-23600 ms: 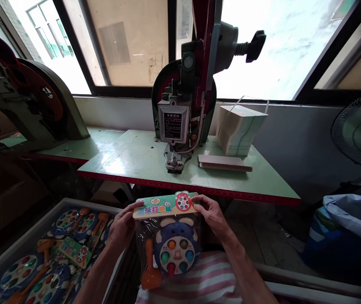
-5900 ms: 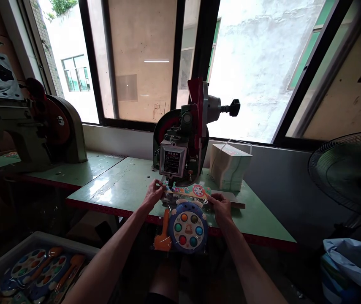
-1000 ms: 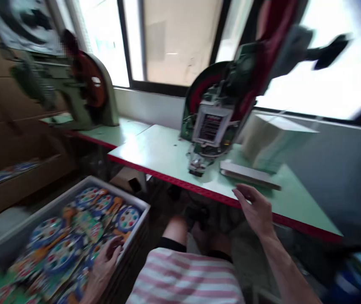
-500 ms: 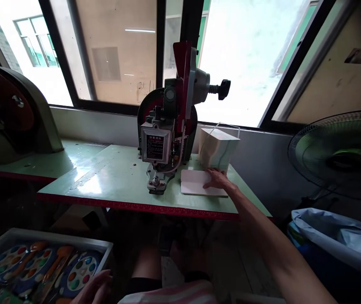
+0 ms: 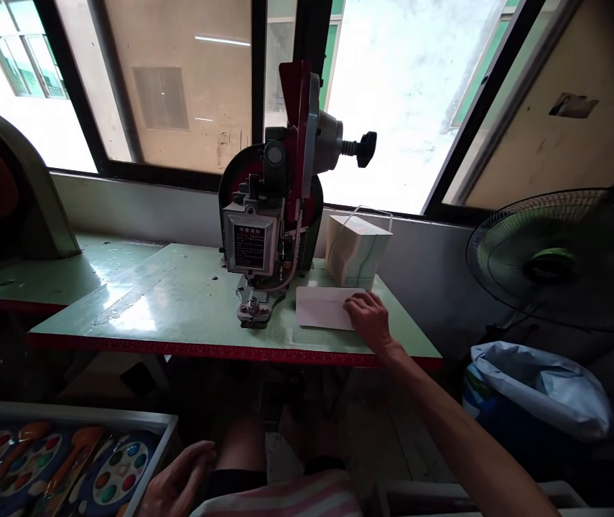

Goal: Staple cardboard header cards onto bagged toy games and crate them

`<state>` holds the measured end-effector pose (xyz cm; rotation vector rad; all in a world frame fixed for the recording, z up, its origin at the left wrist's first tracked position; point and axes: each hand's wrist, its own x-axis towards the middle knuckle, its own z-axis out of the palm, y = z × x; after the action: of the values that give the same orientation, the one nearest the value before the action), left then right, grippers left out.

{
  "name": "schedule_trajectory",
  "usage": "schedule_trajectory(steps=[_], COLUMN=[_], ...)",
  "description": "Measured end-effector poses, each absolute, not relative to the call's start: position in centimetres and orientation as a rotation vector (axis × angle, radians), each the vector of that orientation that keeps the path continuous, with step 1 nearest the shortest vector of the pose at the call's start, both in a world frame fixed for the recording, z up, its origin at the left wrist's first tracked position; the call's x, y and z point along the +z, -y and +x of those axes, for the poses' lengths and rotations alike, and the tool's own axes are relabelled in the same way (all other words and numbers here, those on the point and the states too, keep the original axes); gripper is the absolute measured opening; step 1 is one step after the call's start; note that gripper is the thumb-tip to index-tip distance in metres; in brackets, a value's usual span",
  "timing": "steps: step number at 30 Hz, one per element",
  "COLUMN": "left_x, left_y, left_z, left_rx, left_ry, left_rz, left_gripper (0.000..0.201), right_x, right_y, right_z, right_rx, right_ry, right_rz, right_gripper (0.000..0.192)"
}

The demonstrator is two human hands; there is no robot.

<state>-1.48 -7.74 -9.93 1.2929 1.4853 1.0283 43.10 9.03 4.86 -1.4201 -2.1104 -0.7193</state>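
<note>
Head view: your right hand rests fingers-down on the near right corner of the flat stack of white cards on the green bench, fingers curled over its edge, nothing yet lifted; the stack's long side runs left to right, just right of the press machine; your left hand hangs open and empty, well apart, beside the tray of packed toys below.

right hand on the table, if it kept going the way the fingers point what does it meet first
The right hand already rests on the flat white stack of cards, fingers pointing left. Carried on, it would probably reach the machine's foot first, though depth is hard to judge.
</note>
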Motion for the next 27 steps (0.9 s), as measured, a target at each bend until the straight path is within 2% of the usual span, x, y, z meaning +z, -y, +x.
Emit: schedule_trajectory(steps=[4,8,14,18,21,25,27], left_x=[-7.2,-3.6,1.5,0.9,-1.4,-4.6,-5.8], left_y=[5.2,3.2,1.8,2.0,2.5,2.8,2.7], left_z=[1.6,4.8,9.4,11.7,12.4,11.9,11.5], left_rx=[1.17,1.241,1.17,0.896,0.79,0.716,0.692], left_ry=[-1.397,-1.257,-0.986,-0.866,-0.868,-0.93,-0.949], left_rz=[1.642,1.874,1.937,1.913,1.913,1.898,1.893], left_gripper=[0.035,0.032,0.031,0.034,0.035,0.038,0.04], right_x=[8.9,10.7,9.7,6.8,3.3,-2.6,-5.7], right_y=[-7.5,-4.0,1.5,5.0,9.0,17.6,22.3], right_z=[42.6,41.5,40.0,41.1,44.9,51.7,53.9], right_rx=[-0.614,-0.477,-0.171,0.054,-0.005,-0.101,-0.047], right_ry=[2.03,2.08,2.196,2.129,1.893,1.667,1.613], right_rz=[-1.393,-1.347,-1.211,-1.203,-1.497,-2.251,-2.601], right_gripper=[0.027,0.025,0.021,0.022,0.028,0.042,0.037])
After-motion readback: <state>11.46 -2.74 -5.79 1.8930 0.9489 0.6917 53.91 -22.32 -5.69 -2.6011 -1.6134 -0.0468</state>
